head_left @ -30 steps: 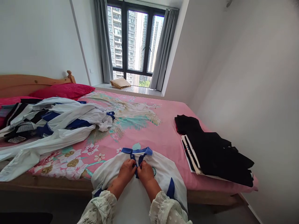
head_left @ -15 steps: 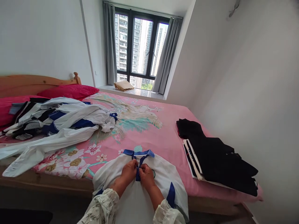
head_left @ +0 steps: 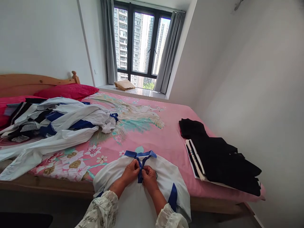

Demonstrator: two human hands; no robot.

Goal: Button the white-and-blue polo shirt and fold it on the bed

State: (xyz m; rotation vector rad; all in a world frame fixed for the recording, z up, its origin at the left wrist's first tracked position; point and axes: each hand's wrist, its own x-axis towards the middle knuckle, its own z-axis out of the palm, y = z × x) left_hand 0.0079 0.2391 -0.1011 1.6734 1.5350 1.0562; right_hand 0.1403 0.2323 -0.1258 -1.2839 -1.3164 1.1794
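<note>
A white polo shirt (head_left: 133, 205) with a blue collar (head_left: 152, 154) lies face up over the near edge of the bed, its lower part hanging toward me. My left hand (head_left: 131, 172) pinches the left side of its blue button placket (head_left: 140, 179). On the other side of that strip, my right hand (head_left: 149, 177) is closed on the placket too, fingertips almost meeting the left ones. Any button between the fingers is too small to make out. The right hand partly covers a round badge on the chest.
On the bed (head_left: 152, 136) at left sits a loose heap of clothes (head_left: 68, 117), mostly white, blue and black. Folded black garments (head_left: 218, 155) lie over lighter ones at right. Behind are red pillows (head_left: 68, 91) and a paper bag (head_left: 124, 85) on the windowsill.
Both hands stay at the placket with only slight finger movement; the right fingers have shifted a little. The view has tilted slightly, and the shirt lies as before.
</note>
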